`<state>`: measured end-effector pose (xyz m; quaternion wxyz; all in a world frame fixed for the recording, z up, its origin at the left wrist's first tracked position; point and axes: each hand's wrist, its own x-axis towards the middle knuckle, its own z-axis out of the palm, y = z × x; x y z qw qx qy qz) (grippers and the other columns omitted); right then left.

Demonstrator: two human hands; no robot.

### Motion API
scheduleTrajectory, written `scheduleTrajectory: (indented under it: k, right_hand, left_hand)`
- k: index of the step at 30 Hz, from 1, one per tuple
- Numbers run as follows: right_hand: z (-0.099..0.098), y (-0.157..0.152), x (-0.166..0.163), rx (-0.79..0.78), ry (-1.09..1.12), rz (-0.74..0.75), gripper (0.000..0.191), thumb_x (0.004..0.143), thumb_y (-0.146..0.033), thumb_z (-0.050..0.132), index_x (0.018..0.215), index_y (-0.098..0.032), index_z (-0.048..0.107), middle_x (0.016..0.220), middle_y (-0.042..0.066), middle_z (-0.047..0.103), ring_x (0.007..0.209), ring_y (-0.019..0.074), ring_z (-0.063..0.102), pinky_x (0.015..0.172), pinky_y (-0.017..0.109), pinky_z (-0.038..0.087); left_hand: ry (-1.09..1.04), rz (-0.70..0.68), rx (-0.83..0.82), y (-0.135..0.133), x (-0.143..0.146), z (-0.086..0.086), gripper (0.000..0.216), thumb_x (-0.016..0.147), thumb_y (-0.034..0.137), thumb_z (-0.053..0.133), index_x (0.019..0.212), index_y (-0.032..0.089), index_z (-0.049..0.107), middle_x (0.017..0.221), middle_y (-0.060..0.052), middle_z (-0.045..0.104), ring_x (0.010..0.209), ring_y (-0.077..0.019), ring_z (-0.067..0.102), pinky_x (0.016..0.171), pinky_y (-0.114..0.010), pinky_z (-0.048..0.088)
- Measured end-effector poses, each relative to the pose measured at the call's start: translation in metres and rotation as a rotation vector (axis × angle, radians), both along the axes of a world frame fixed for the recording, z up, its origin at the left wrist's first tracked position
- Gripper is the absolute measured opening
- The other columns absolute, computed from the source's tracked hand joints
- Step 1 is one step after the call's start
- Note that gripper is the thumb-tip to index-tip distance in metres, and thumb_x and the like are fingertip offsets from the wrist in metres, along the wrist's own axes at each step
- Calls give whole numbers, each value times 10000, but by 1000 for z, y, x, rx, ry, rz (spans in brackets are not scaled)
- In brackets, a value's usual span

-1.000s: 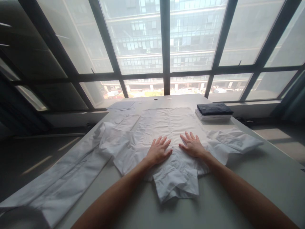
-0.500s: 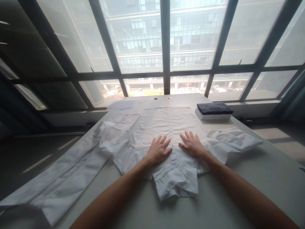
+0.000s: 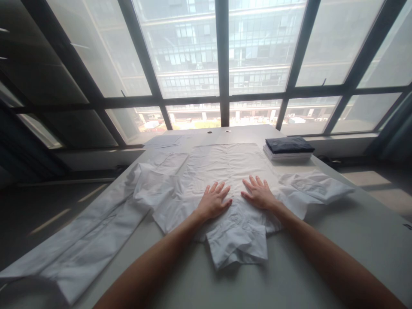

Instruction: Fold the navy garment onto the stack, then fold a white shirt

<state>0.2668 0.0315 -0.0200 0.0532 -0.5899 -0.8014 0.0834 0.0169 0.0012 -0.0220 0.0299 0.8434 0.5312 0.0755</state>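
Note:
A white shirt (image 3: 222, 165) lies spread on the white table (image 3: 289, 266), its front marked by creases along the middle. Its collar end points toward me, and one sleeve (image 3: 317, 186) reaches out bunched to the right. On the left its cloth is crumpled. My left hand (image 3: 214, 201) rests flat on the shirt with fingers spread, left of the centre line. Flat on the cloth to the right of that line is my right hand (image 3: 258, 193), fingers also apart. Neither hand grips anything.
Other white cloth (image 3: 96, 231) stretches along the table's left edge. A folded dark garment (image 3: 289, 145) tops a stack of folded white cloth (image 3: 288, 157) at the back right. Thin pale sheets (image 3: 164, 140) lie at the back left, before large windows.
Almost nothing differs. Both hands stay flat in the same places on the shirt, and the whole view has shifted very slightly.

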Motion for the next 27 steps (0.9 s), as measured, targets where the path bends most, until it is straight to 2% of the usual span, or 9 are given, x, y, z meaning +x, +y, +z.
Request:
scheduleTrajectory:
  k: [15,19,22,24,25,27]
  right_hand:
    - [-3,2,2,20,19,7,704,1031,-624,395,1634,-262,358,1718,172,235,1584,426,140,1216,646,132]
    - [-8,2,3,82,112,5,689,1018,-547,483,1606,-196,412,1694,200,284,1580,420,167,1225,659,139]
    - [-10,1,-7,256,374,-15,577,986,-340,526,1517,-114,520,1626,226,410,1556,356,285,1245,589,212]
    - [-9,-2,-19,312,686,-23,462,951,-264,510,1373,-136,646,1485,200,585,1433,311,486,1189,529,369]
    - [-9,-4,-25,278,852,-25,405,932,-259,508,1273,-157,701,1371,177,672,1318,296,590,1114,503,461]
    - [-7,-8,-36,94,1128,-37,310,888,-268,529,1075,-180,759,1134,131,767,1057,272,711,924,450,580]
  left_hand:
    - [18,-3,-32,1,-1,1,647,1047,609,369,1618,304,371,1713,-81,282,1584,-371,200,1231,-680,184]
    - [22,-3,-25,-1,0,2,642,1048,597,375,1617,299,374,1709,-89,292,1581,-373,208,1227,-685,189]
    - [28,-29,18,-3,1,3,615,1054,576,380,1603,301,398,1704,-93,304,1582,-375,203,1224,-706,159]
    - [33,-61,37,-3,1,4,594,1060,560,379,1596,307,409,1704,-89,304,1586,-368,190,1226,-711,135]
    - [33,-73,29,-3,1,4,591,1062,556,375,1599,310,405,1705,-88,302,1586,-366,191,1226,-710,138]
    - [27,-77,-7,-3,1,5,596,1067,562,357,1610,320,383,1707,-86,296,1583,-367,204,1221,-709,163]
